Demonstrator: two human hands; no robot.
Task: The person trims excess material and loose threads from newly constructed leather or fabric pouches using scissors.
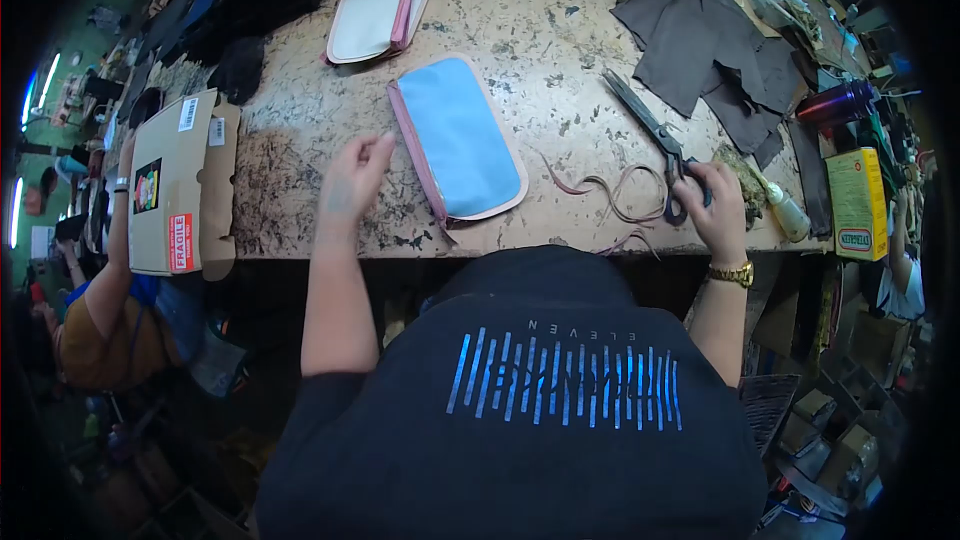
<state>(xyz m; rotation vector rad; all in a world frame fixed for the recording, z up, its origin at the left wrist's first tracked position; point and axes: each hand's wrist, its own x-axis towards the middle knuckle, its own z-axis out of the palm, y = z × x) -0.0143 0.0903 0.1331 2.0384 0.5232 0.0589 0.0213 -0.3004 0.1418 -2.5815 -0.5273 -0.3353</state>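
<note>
My right hand (pixel 712 202) is closed around the handles of the dark scissors (pixel 655 125), whose blades point away over the table. My left hand (pixel 352 180) is raised with its fingers curled together, and nothing shows in it. It is beside the light-blue pouch piece (pixel 462 140), apart from it. That piece has a pink edge and a pink strip along its left side. Farther back lies a whitish piece (pixel 372 15) with a similar pink strip. Thin pinkish trimmings (pixel 610 195) lie between the blue piece and the scissors.
Dark material pieces (pixel 690 45) cover the far right. A small bottle (pixel 788 213) and a yellow box (pixel 857 205) are at the right edge. A cardboard box with a FRAGILE label (pixel 165 190) stands at the left, beside another person (pixel 110 310). Black material (pixel 240 10) is piled behind.
</note>
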